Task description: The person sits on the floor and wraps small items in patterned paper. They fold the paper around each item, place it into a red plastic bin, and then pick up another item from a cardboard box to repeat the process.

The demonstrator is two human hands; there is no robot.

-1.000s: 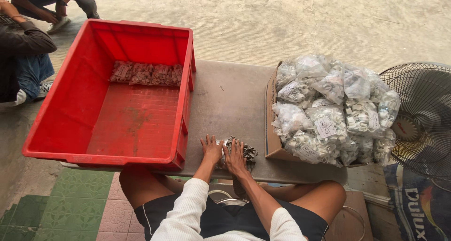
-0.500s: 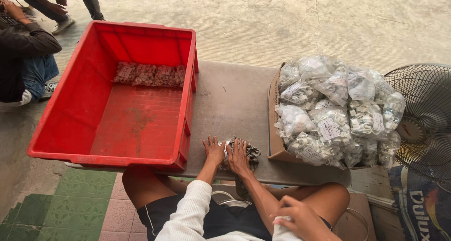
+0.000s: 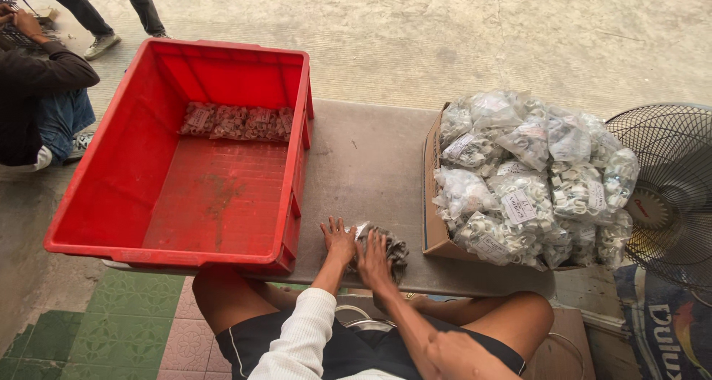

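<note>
Both hands lie side by side at the near edge of the bench, close to its middle. The left hand (image 3: pixel 338 240) rests palm down, fingers spread and pointing away from the body, its forearm in a white sleeve. The right hand (image 3: pixel 373 258) presses down just beside it, fingers curled over something small, its forearm bare. Both wrists are bent slightly upward.

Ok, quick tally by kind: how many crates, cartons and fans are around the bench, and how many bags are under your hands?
Red plastic crate: 1
Cardboard carton heaped with clear bags: 1
Wire-guard fan: 1
Small clear bag of parts pressed under the left hand and right hand: 1
Total: 4
</note>
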